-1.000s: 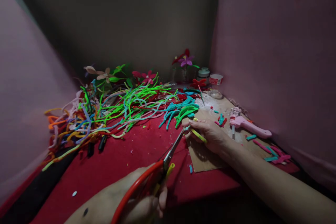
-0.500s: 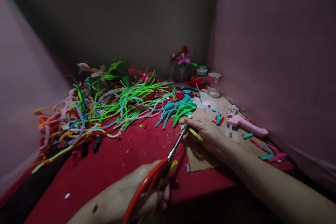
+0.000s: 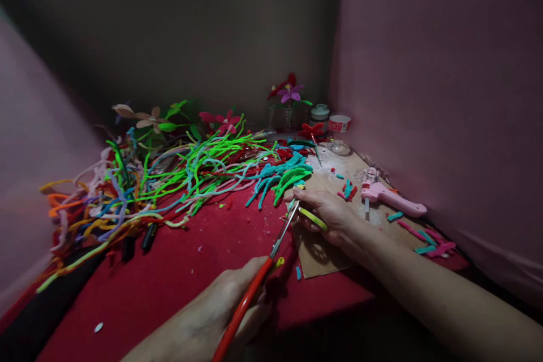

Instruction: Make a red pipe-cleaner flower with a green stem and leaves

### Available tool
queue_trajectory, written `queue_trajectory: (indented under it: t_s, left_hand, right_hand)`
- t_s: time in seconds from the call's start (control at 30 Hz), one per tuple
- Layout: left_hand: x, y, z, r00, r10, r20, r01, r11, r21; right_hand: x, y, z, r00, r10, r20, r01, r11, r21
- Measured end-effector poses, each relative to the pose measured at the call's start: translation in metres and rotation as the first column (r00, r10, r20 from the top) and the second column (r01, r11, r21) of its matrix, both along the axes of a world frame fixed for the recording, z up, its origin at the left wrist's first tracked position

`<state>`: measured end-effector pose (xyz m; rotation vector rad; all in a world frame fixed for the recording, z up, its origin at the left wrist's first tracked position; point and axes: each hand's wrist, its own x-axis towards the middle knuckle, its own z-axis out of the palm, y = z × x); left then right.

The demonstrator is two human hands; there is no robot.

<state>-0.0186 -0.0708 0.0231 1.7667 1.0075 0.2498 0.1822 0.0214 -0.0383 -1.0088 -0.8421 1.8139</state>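
Observation:
My left hand (image 3: 237,300) is wrapped round a pair of red-handled scissors (image 3: 250,291), blades slanting up and away to my right fingertips. The end of a yellow pipe cleaner (image 3: 280,261) pokes out beside the scissors' pivot; I cannot tell what holds it. Closed in a pinch at the blade tips, my right hand (image 3: 331,212) grips a yellow pipe cleaner (image 3: 313,218), bent out below the fingers. A small yellow tuft (image 3: 300,186) shows just beyond the fingertips. Whatever lies between the blades is too small to make out.
A tangled heap of pipe cleaners (image 3: 203,164) spreads over the red cloth (image 3: 169,288) to the left. Right of my hand, a pink glue gun (image 3: 394,199) rests on cardboard (image 3: 322,263). Behind stand pipe-cleaner flowers (image 3: 291,92), a lidded jar (image 3: 320,114) and a tape roll (image 3: 340,123).
The scissors' red handles have turned and look closer together, and the blades look narrower. My right hand keeps its pinch. The whole view has shifted slightly, moving everything left.

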Motion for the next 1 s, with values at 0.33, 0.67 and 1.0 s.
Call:
queue_trajectory:
  t_s: [0.33,0.67,1.0]
  left_hand:
    - [0.008,-0.003,0.005,1.000,0.015,0.006,-0.015,1.000,-0.011]
    - [0.004,-0.007,-0.012,0.995,0.086,-0.056,-0.085,0.996,0.024]
    - [0.004,-0.010,-0.013,0.986,0.149,-0.076,-0.149,0.989,0.015]
  right_hand:
    - [-0.002,-0.002,0.004,0.998,0.041,-0.043,-0.041,0.999,0.012]
    - [-0.003,-0.004,0.009,0.999,0.022,-0.036,-0.024,0.998,-0.058]
    - [-0.004,-0.003,0.007,0.991,0.071,-0.116,-0.095,0.973,-0.210]
